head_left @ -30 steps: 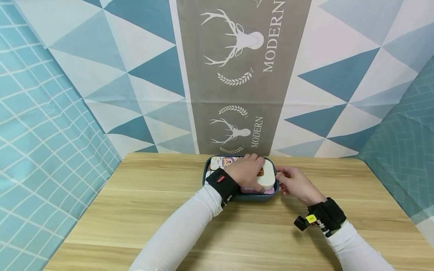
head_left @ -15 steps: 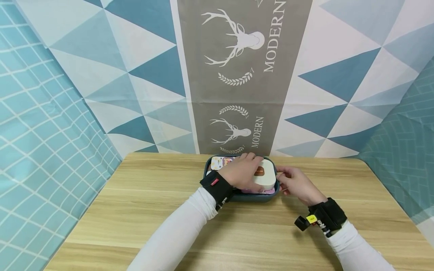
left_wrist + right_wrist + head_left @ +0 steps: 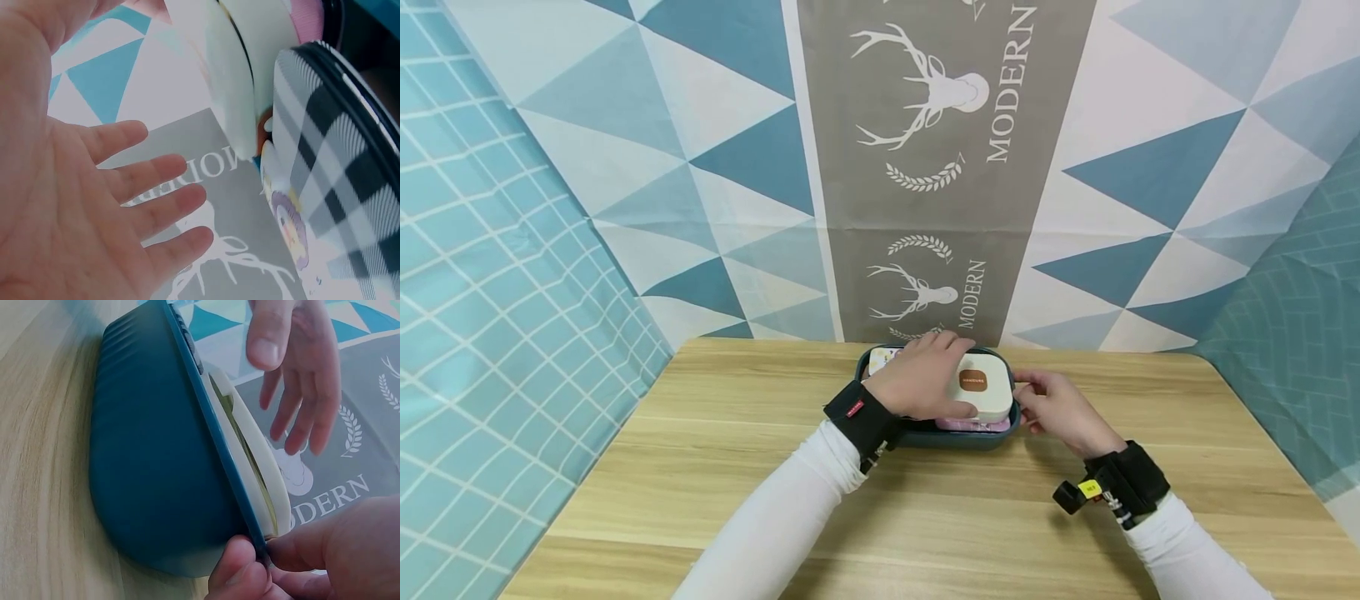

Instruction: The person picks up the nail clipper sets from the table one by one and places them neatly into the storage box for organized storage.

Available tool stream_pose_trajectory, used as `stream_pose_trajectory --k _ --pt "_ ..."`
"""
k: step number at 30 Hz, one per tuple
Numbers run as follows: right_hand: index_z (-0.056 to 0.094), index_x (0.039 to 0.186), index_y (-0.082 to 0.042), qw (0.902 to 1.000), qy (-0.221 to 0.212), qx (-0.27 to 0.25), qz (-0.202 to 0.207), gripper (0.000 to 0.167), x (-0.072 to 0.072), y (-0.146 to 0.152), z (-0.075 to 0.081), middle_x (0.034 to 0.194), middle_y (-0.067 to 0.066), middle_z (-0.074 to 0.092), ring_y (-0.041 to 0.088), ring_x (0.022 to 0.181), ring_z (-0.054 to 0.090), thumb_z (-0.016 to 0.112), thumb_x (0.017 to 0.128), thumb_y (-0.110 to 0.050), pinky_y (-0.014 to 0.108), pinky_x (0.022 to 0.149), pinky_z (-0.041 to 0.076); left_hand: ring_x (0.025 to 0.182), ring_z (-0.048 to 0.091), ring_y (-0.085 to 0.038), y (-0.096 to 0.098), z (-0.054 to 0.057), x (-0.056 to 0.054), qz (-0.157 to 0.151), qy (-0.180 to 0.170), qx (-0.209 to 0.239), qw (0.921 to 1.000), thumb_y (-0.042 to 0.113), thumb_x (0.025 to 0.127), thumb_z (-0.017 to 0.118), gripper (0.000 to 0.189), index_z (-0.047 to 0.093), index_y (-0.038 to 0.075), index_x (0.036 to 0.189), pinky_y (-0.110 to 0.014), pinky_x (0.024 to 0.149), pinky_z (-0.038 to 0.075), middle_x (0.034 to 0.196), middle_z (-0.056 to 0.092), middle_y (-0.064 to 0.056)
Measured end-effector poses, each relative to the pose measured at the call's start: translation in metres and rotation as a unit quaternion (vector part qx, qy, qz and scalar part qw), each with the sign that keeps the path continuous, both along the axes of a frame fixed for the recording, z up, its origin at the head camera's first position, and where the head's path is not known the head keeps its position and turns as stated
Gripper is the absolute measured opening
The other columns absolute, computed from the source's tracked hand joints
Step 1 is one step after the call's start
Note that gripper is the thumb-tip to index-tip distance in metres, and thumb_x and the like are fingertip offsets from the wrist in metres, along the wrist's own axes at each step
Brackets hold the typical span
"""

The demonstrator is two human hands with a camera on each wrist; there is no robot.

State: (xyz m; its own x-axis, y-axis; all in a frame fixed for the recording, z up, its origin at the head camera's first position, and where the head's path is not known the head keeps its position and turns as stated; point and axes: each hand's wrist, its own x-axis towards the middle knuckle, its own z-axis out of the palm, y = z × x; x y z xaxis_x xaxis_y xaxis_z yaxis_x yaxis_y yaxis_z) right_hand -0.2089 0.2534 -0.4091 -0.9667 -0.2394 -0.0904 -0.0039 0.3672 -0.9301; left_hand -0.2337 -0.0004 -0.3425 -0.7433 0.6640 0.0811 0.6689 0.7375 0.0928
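Note:
A dark blue oblong basket (image 3: 951,439) stands at the table's back edge with several small cases in it. On its right side lies a cream square case (image 3: 996,387) with a brown label, over a pink patterned case (image 3: 973,425). My left hand (image 3: 917,379) hovers over the basket, palm down with fingers spread; in the left wrist view it holds nothing. Close by it sit a black-and-white checked pouch (image 3: 331,144) and a white item with a cartoon animal (image 3: 289,225). At the basket's right end my right hand (image 3: 337,550) pinches the rim between thumb and fingers.
A wood-grain table (image 3: 715,467) carries the basket. Right behind it rises a patterned cloth wall (image 3: 917,192) with deer prints. A blue tile-patterned sheet (image 3: 490,292) hangs at the left, and a teal one (image 3: 1292,325) at the right.
My left hand has drawn leftward off the cream case, uncovering its brown label and covering more of the cartoon item. The right hand has stayed at the rim.

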Motion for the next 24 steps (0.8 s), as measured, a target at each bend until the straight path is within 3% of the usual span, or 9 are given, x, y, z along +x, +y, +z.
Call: stream_pose_trajectory --k 7,17,24 --pt "0.039 0.156 0.012 0.9988 0.023 0.043 -0.009 0.05 0.003 -0.003 0.001 0.102 0.017 0.059 0.03 0.081 0.063 0.049 0.112 -0.01 0.038 0.063 0.057 0.146 0.043 -0.031 -0.012 0.005 0.005 0.01 0.0 0.016 0.9998 0.061 0.089 0.078 0.096 0.041 0.01 0.162 -0.047 0.12 0.035 0.157 0.047 -0.01" --pt "0.043 0.153 0.01 0.9924 0.046 0.112 -0.022 0.049 0.006 -0.007 0.007 0.109 0.021 0.059 0.03 0.079 0.067 0.051 0.111 -0.013 0.041 0.064 0.059 0.149 0.04 -0.031 -0.031 0.003 0.007 0.025 0.005 0.033 0.9991 0.063 0.088 0.078 0.099 0.04 0.011 0.163 -0.052 0.12 0.034 0.161 0.043 -0.01" --pt "0.045 0.152 0.012 0.981 0.089 0.172 -0.015 0.048 0.008 -0.011 0.009 0.111 0.021 0.064 0.026 0.078 0.067 0.052 0.11 -0.011 0.033 0.064 0.055 0.145 0.044 -0.03 -0.043 0.002 0.01 0.026 0.02 0.047 0.9984 0.063 0.088 0.079 0.098 0.041 0.01 0.162 -0.051 0.118 0.038 0.16 0.045 -0.009"
